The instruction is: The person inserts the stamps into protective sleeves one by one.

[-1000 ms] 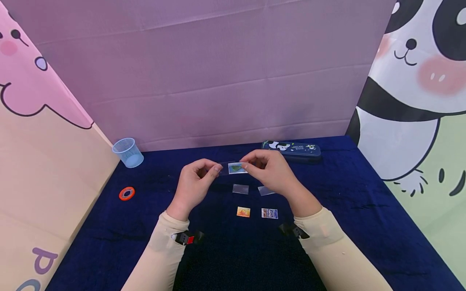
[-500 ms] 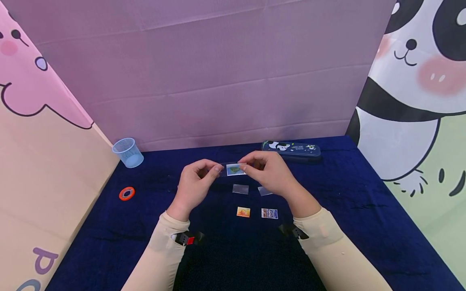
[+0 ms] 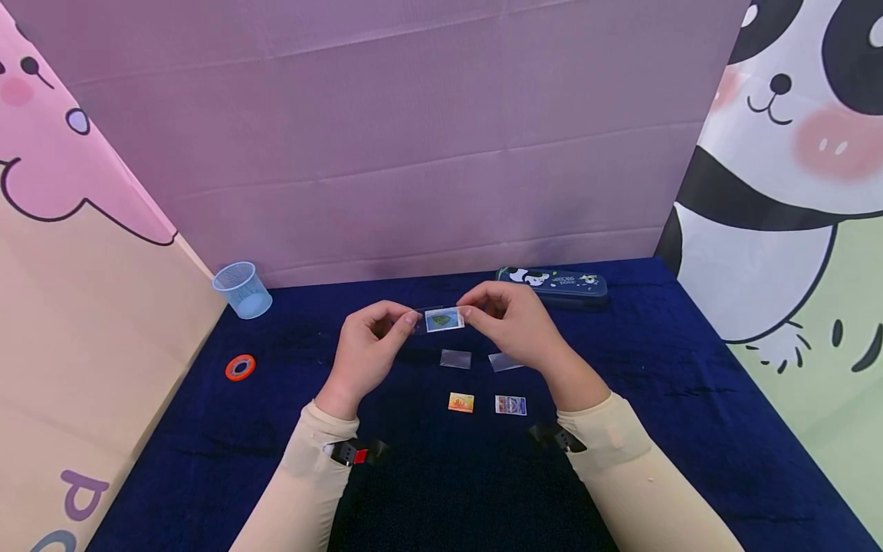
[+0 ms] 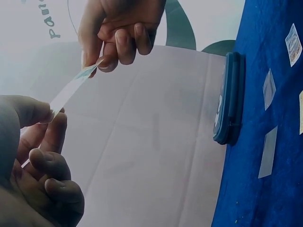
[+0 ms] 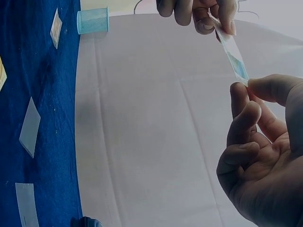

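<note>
A small stamp-like card (image 3: 444,319) with a green and blue picture and a white border is held above the cloth, its left part overlapping a clear sleeve (image 3: 420,325). My left hand (image 3: 369,349) pinches the sleeve's left end between thumb and forefinger. At the card's right edge, thumb and forefinger of my right hand (image 3: 513,326) pinch it. Both wrist views show the strip (image 4: 71,92) stretched between the two hands, tilted. Below lie two more clear sleeves (image 3: 456,359), one partly behind my right hand, plus an orange card (image 3: 461,402) and a blue-brown card (image 3: 510,405).
A navy pencil case (image 3: 569,284) with a panda print lies at the back, just beyond my right hand. To the left stand a light blue mesh cup (image 3: 243,291) and an orange-red ring (image 3: 240,367), on dark blue cloth (image 3: 297,460).
The card has shifted slightly left, further over the sleeve. My right fingertips have drawn back to its right edge, so more of the picture shows.
</note>
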`<state>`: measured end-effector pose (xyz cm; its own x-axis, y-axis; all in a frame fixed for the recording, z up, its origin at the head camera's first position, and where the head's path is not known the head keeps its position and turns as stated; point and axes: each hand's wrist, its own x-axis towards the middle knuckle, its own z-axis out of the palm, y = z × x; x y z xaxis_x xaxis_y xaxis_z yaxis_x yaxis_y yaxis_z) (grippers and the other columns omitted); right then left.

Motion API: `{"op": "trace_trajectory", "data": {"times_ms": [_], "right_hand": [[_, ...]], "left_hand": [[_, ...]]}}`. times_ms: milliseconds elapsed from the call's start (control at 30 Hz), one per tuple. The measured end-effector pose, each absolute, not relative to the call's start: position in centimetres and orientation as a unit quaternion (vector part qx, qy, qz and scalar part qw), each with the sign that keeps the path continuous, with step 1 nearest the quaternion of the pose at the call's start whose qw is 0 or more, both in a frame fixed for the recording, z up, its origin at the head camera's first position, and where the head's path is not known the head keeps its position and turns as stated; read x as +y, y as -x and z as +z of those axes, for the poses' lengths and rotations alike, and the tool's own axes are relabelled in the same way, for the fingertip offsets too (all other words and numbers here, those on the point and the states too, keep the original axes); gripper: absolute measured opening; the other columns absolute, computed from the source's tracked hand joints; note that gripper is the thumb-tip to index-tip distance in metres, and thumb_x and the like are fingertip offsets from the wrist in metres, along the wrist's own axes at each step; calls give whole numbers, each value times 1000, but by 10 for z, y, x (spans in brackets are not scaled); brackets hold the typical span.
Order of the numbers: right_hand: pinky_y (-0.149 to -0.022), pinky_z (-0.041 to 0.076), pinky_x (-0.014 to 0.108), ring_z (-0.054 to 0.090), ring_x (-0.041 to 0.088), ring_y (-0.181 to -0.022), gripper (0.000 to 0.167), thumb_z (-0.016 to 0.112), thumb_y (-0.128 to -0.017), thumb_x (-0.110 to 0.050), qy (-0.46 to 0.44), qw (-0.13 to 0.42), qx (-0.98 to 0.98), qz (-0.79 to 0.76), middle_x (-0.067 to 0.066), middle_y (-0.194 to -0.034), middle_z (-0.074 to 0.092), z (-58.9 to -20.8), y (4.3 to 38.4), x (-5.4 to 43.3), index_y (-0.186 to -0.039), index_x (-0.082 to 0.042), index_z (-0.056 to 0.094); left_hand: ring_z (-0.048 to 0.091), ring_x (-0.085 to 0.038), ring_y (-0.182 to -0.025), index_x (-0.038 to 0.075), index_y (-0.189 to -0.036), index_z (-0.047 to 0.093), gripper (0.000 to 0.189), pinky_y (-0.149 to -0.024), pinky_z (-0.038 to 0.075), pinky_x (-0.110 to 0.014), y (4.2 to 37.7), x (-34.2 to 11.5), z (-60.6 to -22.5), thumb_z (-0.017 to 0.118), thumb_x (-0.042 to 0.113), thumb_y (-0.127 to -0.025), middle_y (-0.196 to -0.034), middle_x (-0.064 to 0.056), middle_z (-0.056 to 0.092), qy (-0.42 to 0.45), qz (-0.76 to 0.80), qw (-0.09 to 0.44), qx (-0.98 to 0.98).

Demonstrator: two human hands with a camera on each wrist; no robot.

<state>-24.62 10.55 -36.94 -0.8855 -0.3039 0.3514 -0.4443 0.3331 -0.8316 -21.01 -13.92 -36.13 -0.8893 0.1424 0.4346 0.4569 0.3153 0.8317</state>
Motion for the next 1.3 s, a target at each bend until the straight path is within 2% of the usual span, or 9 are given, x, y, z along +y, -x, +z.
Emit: {"op": "trace_trajectory", "data": {"times_ms": [233, 467, 967, 1300], "right_hand": [[-60, 44, 31, 54, 25, -70, 9, 72, -102, -20, -237, 64, -815, 525, 4, -86, 66, -372, 248, 106, -105, -15, 78], [-60, 44, 31, 55, 24, -69, 9, 73, -101, -20, -241, 62, -816, 522, 3, -87, 68, -374, 248, 105, -105, -15, 79], [-60, 43, 31, 54, 25, -69, 7, 72, -101, -16, -237, 60, -813, 529, 4, -88, 69, -371, 246, 103, -103, -15, 78], [-60, 44, 31, 55, 25, -69, 7, 71, -101, -13, -240, 55, -815, 525, 3, -89, 69, -369, 245, 103, -103, -14, 78]], "left_hand": [[44, -17, -65, -3, -103, 76, 13, -59, 34, -26, 210, -139, -362, 67, 7, -103, -89, -12, 68, 197, -556, 146, -794], [40, -16, -61, -3, -104, 76, 12, -56, 31, -25, 210, -137, -364, 68, 6, -102, -81, -8, 55, 209, -553, 150, -792], [41, -19, -61, -3, -102, 77, 11, -56, 32, -25, 209, -138, -362, 69, 4, -101, -82, -8, 57, 206, -556, 168, -788], [42, -24, -61, 0, -104, 77, 12, -56, 32, -25, 210, -138, -364, 68, 7, -102, -83, -8, 57, 204, -554, 158, -791]]}}
